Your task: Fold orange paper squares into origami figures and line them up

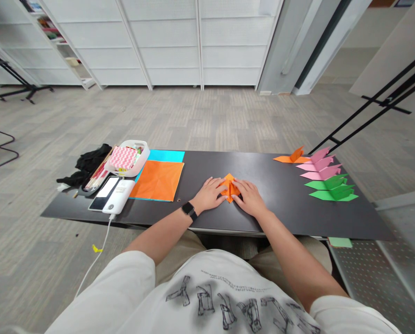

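A small folded piece of orange origami paper (230,189) lies on the dark table between my hands, diamond-shaped with a crease down its middle. My left hand (211,192) rests flat beside it, fingertips on its left side. From the other side, my right hand (249,196) lays its fingers on the right part of the same paper. Both hands have their fingers stretched out, pressing down rather than gripping. The fingers cover the paper's left and right corners.
Orange paper sheets (160,180) lie over blue sheets (167,155) on the left. Beyond them are a white basket (143,153), a white power bank (119,197) with a cable, a phone (103,197) and black cloth (94,157). Folded orange, pink and green paper birds (332,195) line the right side.
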Tool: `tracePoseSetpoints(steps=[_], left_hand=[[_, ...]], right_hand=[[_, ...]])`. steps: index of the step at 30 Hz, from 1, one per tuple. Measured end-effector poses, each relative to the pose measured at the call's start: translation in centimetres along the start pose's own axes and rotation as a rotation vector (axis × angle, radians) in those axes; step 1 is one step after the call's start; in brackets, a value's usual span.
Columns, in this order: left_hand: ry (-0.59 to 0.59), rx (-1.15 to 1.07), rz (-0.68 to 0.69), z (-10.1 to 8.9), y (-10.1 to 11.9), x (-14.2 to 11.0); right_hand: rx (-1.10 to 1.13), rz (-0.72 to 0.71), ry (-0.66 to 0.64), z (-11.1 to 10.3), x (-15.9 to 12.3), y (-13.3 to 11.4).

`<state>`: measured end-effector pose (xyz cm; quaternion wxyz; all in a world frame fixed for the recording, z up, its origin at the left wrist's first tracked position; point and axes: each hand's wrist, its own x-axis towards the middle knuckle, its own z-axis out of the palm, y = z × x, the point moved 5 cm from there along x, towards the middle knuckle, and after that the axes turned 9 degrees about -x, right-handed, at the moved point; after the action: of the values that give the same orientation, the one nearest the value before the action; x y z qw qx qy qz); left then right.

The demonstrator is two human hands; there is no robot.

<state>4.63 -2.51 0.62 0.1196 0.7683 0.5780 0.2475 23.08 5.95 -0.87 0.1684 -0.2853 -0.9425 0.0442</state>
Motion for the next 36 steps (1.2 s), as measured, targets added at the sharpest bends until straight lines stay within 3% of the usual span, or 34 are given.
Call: tracePoseSetpoints(steps=[4, 12, 19, 28, 32, 36], left_hand=[[0.007, -0.006, 0.005, 0.0, 0.0, -0.1], [0.006, -0.019, -0.016, 0.0, -0.1, 0.0], [0.005, -0.036, -0.029, -0.3, 0.3, 0.1], [0.141, -0.008, -0.208, 0.1, 1.6, 2.5], [0.184, 0.011, -0.254, -0.7, 0.8, 1.8], [0.142, 0.05, -0.222, -1.3, -0.2, 0.4]], right_hand=[[0.029, 0.0, -0.008, 0.4, -0.1, 0.4], [0.175, 0.09, 0.131, -0.4, -0.2, 1.8], [0.033, 0.099, 0.12, -0.9, -0.2, 0.9], [-0.001, 0.148, 0.083, -1.8, -0.4, 0.0], [0.005, 0.155, 0.074, -1.7, -0.5, -0.1], [0.013, 0.148, 0.071, -1.5, -0.4, 0.0]])
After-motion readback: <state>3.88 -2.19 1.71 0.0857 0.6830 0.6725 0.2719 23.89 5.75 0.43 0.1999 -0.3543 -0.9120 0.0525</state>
